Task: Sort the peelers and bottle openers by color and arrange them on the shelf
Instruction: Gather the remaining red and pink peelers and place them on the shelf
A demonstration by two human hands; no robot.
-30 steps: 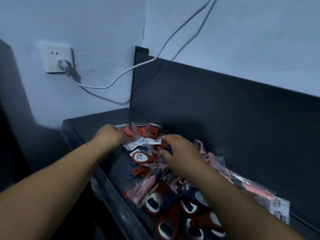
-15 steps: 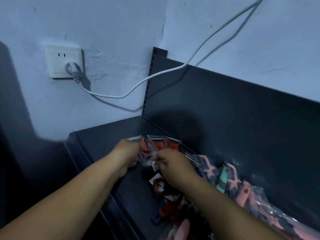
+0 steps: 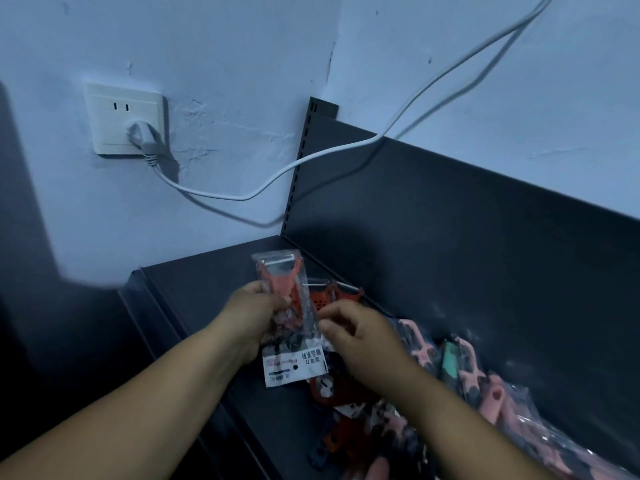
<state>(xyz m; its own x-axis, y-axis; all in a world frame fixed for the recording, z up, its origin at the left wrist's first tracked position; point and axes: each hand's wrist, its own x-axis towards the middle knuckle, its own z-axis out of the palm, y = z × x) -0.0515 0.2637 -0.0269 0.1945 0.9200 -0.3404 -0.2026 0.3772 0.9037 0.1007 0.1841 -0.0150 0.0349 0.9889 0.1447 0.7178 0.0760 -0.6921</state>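
Note:
My left hand grips a red peeler in a clear plastic packet, held upright above the dark shelf. My right hand pinches the packet's right edge near its white label. Two more red peelers lie on the shelf just behind my hands. Pink peelers in packets and one green peeler lie in a heap to the right. Red and dark blue bottle openers lie under my right forearm, partly hidden.
The shelf's dark back panel rises behind the heap. A white wall socket with a plug and a white cable sits on the wall at left. The shelf's front lip runs below my left forearm.
My left hand has lifted one packed red peeler off the shelf and raised it upright. My right hand has come to the packet's edge. The camera view has shifted left and up.

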